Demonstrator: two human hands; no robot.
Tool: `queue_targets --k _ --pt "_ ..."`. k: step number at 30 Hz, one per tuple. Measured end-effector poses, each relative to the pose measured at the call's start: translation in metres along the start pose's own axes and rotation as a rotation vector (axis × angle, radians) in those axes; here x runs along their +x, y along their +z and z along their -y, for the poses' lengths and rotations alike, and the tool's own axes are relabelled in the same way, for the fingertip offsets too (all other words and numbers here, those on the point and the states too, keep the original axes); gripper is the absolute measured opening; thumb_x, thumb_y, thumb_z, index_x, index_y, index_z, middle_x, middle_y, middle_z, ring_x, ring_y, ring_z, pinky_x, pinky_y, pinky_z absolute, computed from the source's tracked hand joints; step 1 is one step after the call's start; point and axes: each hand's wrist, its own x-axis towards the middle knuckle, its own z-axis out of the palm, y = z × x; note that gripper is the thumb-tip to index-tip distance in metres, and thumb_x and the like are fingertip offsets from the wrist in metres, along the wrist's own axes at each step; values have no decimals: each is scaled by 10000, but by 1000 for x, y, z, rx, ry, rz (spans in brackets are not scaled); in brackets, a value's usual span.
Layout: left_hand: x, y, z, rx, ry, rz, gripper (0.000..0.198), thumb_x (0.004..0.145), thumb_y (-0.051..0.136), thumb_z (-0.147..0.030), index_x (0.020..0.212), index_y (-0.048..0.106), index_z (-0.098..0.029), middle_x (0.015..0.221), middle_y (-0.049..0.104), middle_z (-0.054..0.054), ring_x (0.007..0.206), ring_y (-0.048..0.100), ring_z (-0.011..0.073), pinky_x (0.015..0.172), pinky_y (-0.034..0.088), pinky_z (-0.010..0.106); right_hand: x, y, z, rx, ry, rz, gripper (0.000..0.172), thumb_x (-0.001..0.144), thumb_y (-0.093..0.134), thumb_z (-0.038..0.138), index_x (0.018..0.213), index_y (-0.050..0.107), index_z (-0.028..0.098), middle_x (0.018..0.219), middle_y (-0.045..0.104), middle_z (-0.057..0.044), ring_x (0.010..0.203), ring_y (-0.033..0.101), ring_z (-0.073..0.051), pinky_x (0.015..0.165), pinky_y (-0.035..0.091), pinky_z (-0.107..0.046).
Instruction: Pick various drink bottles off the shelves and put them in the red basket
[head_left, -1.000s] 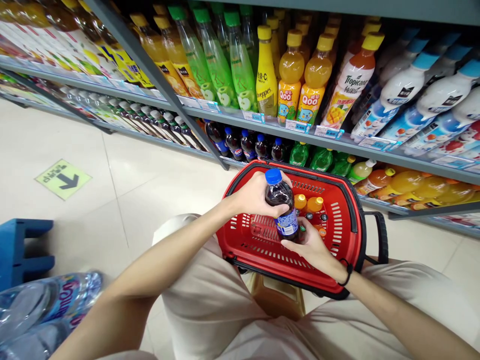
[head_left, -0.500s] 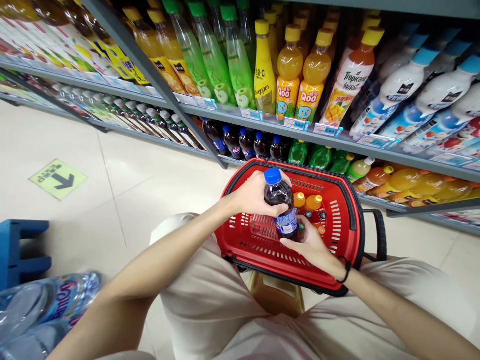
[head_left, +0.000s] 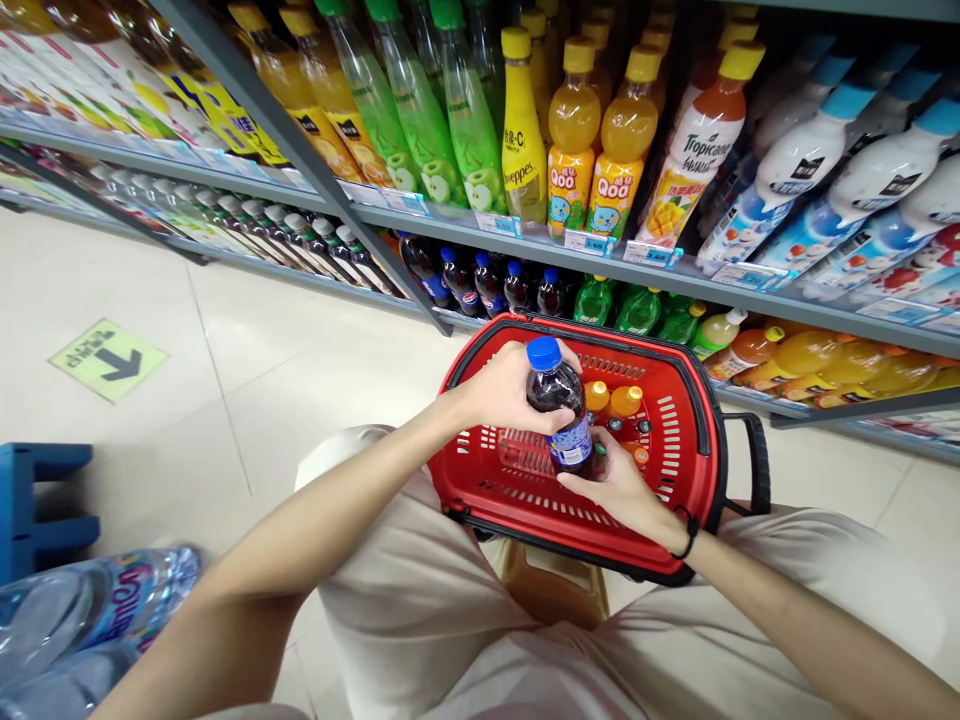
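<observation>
A dark cola bottle (head_left: 568, 412) with a blue cap and blue label is held, slightly tilted, over a red shopping basket (head_left: 495, 490). Around its upper part, just below the cap, wrap the fingers of my left hand (head_left: 504, 388). My right hand (head_left: 616, 487) grips the bottle near its base, with a black band on that wrist. Inside the basket, orange-capped juice bottles (head_left: 624, 402) and some dark-capped bottles lie to the right of the cola, partly hidden by my right hand.
Shelves (head_left: 480, 232) of drinks run along the far side, with cola bottles (head_left: 517, 287) on the bottom level. At left lie a floor arrow sign (head_left: 109, 360), a blue pallet (head_left: 45, 510) and packed water bottles (head_left: 97, 610). The basket's black handle (head_left: 757, 465) sticks out right.
The view has shifted very slightly. Both hands keep the same hold on the cola bottle over the basket.
</observation>
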Motion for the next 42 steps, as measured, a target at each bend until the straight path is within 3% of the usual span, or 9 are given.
queue_targets --k 14,20,42 --pt "-2 9 -8 135 69 94 417 714 777 -393 1081 703 -210 1034 808 28 879 783 240 818 581 320 4 4 0 -55 -19 3 580 808 820 360 1305 562 209 1295 701 -99 1176 686 -257 1102 530 -444" --pt "-4 13 -3 183 79 131 433 743 789 -428 1108 685 -220 1048 807 17 856 779 226 788 556 308 7 4 -5 -77 -17 14 531 794 799 336 1258 570 214 1204 706 -78 1106 689 -255 1047 553 -449" --pt "4 5 -10 124 -61 139 408 777 744 -435 1080 722 -164 1019 807 59 924 773 252 864 596 347 5 1 2 -59 51 52 524 790 820 357 1240 613 188 1228 736 -90 1095 702 -259 1016 557 -442"
